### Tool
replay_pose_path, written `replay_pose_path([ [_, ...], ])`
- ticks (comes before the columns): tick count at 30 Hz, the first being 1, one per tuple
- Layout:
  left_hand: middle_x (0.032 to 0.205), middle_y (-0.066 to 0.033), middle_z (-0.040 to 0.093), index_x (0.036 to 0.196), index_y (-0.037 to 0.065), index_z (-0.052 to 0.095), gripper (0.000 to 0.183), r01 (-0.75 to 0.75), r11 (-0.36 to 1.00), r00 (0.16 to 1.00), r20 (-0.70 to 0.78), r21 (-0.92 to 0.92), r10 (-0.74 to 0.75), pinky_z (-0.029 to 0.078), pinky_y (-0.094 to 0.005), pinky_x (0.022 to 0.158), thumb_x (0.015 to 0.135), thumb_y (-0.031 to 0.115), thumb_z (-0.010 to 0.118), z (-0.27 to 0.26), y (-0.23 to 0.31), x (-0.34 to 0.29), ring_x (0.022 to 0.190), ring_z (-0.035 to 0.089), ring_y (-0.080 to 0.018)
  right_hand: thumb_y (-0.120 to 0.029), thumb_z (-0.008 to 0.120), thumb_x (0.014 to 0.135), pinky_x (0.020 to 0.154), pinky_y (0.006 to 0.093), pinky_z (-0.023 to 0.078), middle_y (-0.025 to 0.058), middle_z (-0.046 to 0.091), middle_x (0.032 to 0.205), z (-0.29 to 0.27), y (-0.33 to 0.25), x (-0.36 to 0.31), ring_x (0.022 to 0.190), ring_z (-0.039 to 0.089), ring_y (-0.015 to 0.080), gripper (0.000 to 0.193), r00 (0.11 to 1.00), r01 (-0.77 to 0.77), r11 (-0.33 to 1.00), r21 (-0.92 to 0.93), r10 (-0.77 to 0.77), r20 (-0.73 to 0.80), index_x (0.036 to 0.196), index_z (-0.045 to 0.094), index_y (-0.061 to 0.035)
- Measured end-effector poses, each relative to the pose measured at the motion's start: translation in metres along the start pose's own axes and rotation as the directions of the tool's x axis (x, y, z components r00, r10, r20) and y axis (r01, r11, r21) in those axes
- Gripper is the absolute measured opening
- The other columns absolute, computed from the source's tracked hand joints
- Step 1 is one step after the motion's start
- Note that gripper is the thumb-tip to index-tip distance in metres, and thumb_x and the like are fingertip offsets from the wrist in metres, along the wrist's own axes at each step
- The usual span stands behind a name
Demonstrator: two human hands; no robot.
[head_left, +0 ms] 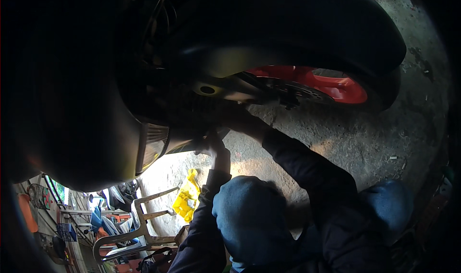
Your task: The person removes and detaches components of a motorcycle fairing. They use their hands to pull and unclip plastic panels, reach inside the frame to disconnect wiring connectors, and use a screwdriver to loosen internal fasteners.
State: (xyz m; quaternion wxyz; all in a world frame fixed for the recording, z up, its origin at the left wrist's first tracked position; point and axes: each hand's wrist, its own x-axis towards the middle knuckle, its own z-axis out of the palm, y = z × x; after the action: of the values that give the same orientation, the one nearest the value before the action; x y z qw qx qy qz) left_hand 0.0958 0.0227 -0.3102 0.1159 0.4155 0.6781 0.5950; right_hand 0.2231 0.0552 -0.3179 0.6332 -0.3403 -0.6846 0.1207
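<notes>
Over me looms a dark motor scooter (pixel 86 143), its front wheel (pixel 342 91) with a red rim and a brake disc (pixel 307 89) on the right. My left hand (pixel 216 150) reaches up against the lower edge of the scooter's body, near the lamp lens (pixel 153 146); shadow hides its fingers. Just right of it, my right hand (pixel 246 122) goes into the dark gap below the fork cover (pixel 225 88). Its fingers are out of sight too. What either hand touches or holds is too dark to make out.
My knees (pixel 254 215) in blue trousers are bent close below the scooter. A yellow plastic bag (pixel 187 196) lies on the concrete floor (pixel 288 162), beside a plastic chair (pixel 139 220). More motorbikes (pixel 115 196) stand at the lower left. Small white scraps (pixel 394 157) lie at right.
</notes>
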Motion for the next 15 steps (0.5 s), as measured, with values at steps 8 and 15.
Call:
replay_pose_path([
  [8,0.106,-0.0098,0.048,0.109,0.003,0.038,0.056,0.056,0.994,0.996,0.068,-0.096,-0.049,0.051,-0.0306,0.072,0.069,0.006,0.076,-0.004,0.001,0.001,0.089,0.053,-0.0166,-0.017,0.056,0.086,0.069,0.0449,0.054,0.0202,0.065,0.084,0.016,-0.008,-0.037,0.08,0.066,0.0349,0.018,0.876,-0.417,0.904,-0.093,0.427,0.222,0.095,0.064,-0.0035],
  [15,0.1,-0.0105,0.062,0.101,-0.001,0.058,0.036,0.008,1.0,1.0,-0.003,0.002,-0.008,0.05,-0.0324,0.081,0.068,0.0,0.072,-0.005,0.018,-0.009,0.087,0.059,-0.0196,-0.019,0.059,0.083,0.069,0.0425,0.054,0.0154,0.067,0.085,0.013,-0.003,-0.021,0.082,0.066,0.0319,0.022,0.92,-0.35,0.923,-0.161,0.371,0.125,0.1,0.065,-0.0056],
])
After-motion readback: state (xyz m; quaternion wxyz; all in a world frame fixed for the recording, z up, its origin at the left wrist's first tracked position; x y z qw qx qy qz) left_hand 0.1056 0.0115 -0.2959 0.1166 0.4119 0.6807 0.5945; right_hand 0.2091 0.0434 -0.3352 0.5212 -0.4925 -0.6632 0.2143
